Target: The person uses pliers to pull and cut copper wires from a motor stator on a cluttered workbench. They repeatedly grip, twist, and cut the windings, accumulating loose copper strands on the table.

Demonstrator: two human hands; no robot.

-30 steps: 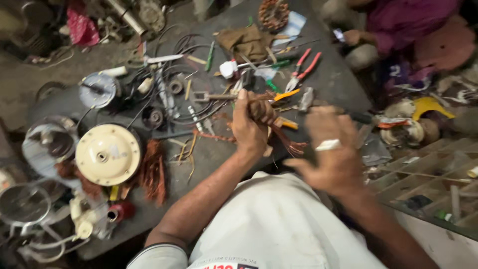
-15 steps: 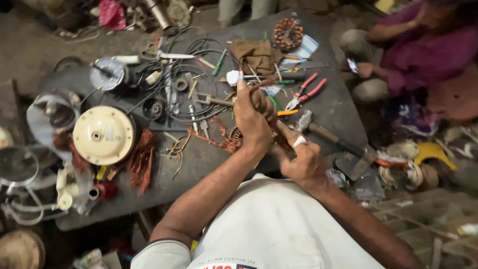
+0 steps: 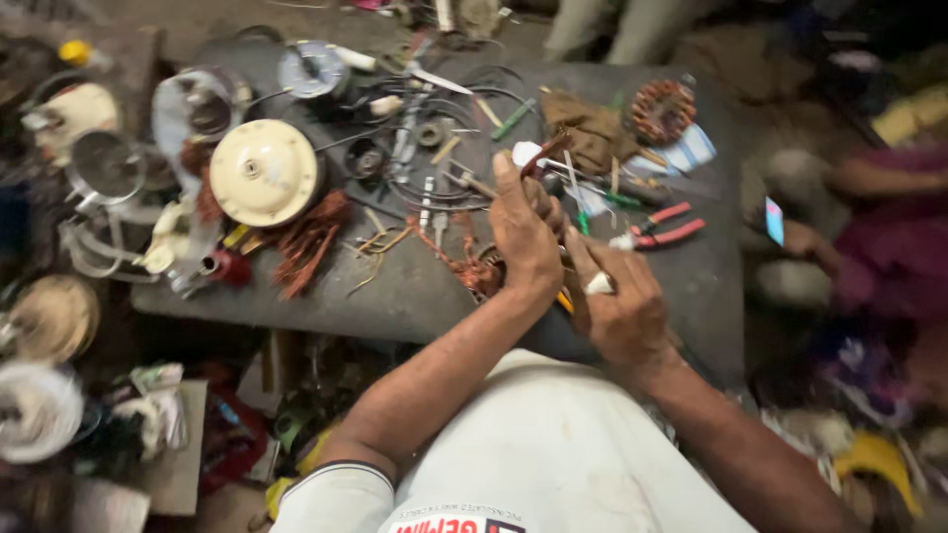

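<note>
My left hand [image 3: 523,232] is raised over the dark worktable [image 3: 691,286], fist closed on a reddish-brown wound piece [image 3: 543,158] that sticks out above the thumb. My right hand [image 3: 620,308], with a pale ring on one finger, sits just right of and below it. Its fingers curl round a brown and yellow handle [image 3: 570,299] between the two hands. A tangle of copper wire [image 3: 472,268] lies on the table right under my left wrist. What the handle ends in is hidden by my hands.
A cream round motor cover [image 3: 265,173] and a copper wire bundle [image 3: 311,237] lie left. Red-handled pliers [image 3: 667,225], a brown cloth [image 3: 592,128] and a copper-wound stator [image 3: 662,111] lie right. A seated person in purple holds a phone [image 3: 773,220]. Fan parts crowd the floor at left.
The view has swung, so the table now sits further up and right. Both hands stay together and have come back toward the table's near edge; the right hand is closer under the left.
</note>
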